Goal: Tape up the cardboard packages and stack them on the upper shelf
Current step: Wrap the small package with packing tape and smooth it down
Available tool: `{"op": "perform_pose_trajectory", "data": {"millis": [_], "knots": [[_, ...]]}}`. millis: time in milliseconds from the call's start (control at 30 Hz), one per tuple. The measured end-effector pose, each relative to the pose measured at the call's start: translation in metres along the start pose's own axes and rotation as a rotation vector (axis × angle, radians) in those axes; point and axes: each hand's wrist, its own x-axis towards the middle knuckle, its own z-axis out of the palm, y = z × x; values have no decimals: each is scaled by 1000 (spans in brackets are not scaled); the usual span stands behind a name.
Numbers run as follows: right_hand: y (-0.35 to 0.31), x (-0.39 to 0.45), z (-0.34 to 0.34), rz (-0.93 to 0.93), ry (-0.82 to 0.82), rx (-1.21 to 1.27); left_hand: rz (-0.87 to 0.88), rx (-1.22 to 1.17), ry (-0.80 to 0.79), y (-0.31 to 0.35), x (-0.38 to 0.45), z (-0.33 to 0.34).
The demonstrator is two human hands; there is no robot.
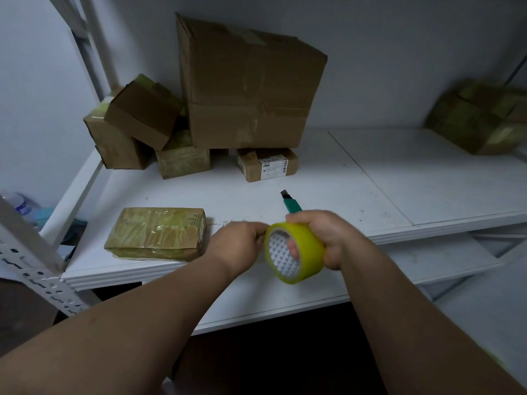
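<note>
While the right hand [322,238] holds the round yellow-green roll of sticky tape [295,252], its fingers are curled through the hole in the middle and its thumb is over the top, so the roll cannot slip. The same hand seems to hold the green box-cutter knife [291,203] too; its dark blade end sticks out past the knuckles, maybe so it is ready to cut the tape. The left hand [242,242] is at the rim of the roll with its fingertips pressed together there. I think it is picking at the loose end of the tape, but the end itself is too small to see.

Just left of the hands, the flat brown cardboard package wrapped in yellow tape [156,233] lies near the front edge of the white shelf board [399,178]. It looks taped up, so it may be ready to stack.

At the back there is a pile of boxes. I count one big brown cardboard box [248,89] resting on smaller ones, and about five small ones under and beside it. One more taped box [479,118] sits alone far to the right.

I count one tape roll, one knife and two hands.
</note>
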Motion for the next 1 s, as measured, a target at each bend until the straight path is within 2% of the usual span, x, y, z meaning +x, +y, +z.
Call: {"op": "perform_pose_trajectory", "data": {"millis": [67, 267, 367, 467, 600, 800, 900, 1000], "knots": [[-13, -8, -8, -61, 4, 36, 4, -75, 84, 10, 7, -10], [-17, -31, -1, -207, -26, 73, -73, -340, 174, 24, 14, -49], [-4, -33, 18, -227, -103, 144, -115, -445, 147, 15, 3, -65], [5, -37, 40, -228, -220, 204, -179, -648, 81, 1, -14, -81], [12, -42, 74, -321, -316, 197, -285, -873, 175, -20, -37, -102], [33, -52, 133, -456, -423, 155, -356, -933, 349, -47, -65, -117], [51, -52, 161, -494, -369, 109, -356, -781, 381, -57, -79, -122], [66, -53, 181, -514, -303, 35, -343, -732, 348, -67, -90, -124]]}}
